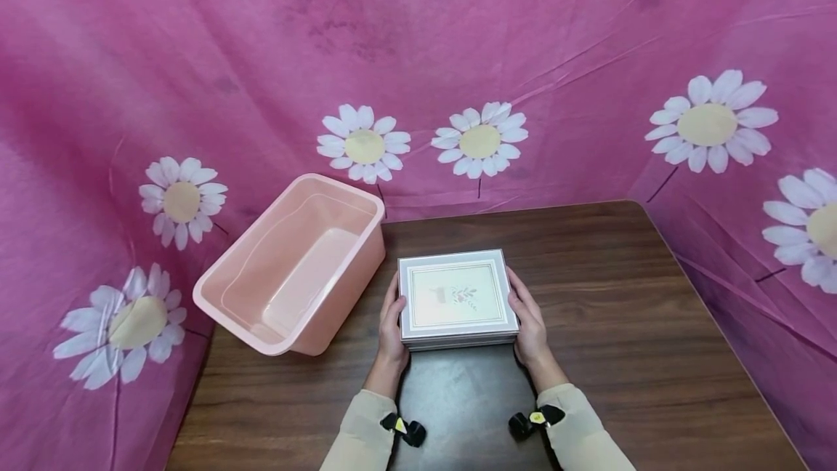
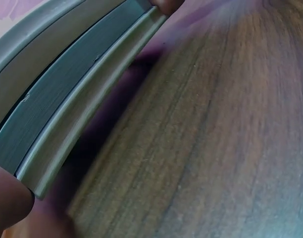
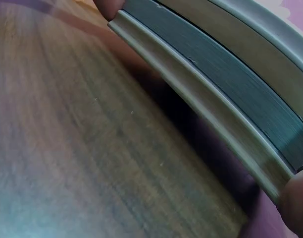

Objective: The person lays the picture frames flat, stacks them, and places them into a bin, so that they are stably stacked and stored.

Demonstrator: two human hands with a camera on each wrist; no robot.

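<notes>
Both hands hold a flat rectangular stack of picture frames [image 1: 455, 296] by its two short sides, in front of the body. Its top has a pale grey border around a cream panel with a small floral print. My left hand [image 1: 392, 329] grips the left side, and my right hand [image 1: 531, 325] grips the right side. In the left wrist view, the layered edge of the stack [image 2: 67, 94] runs between a thumb and a fingertip. A dark gap shows between the stack's underside [image 3: 201, 104] and the table in the right wrist view.
A pink plastic tub [image 1: 353, 275] stands left of the hands on the brown wood-grain table [image 1: 621, 355]. It has nothing visible inside. A pink cloth with large daisies [image 1: 556, 35] hangs behind the table and along both sides.
</notes>
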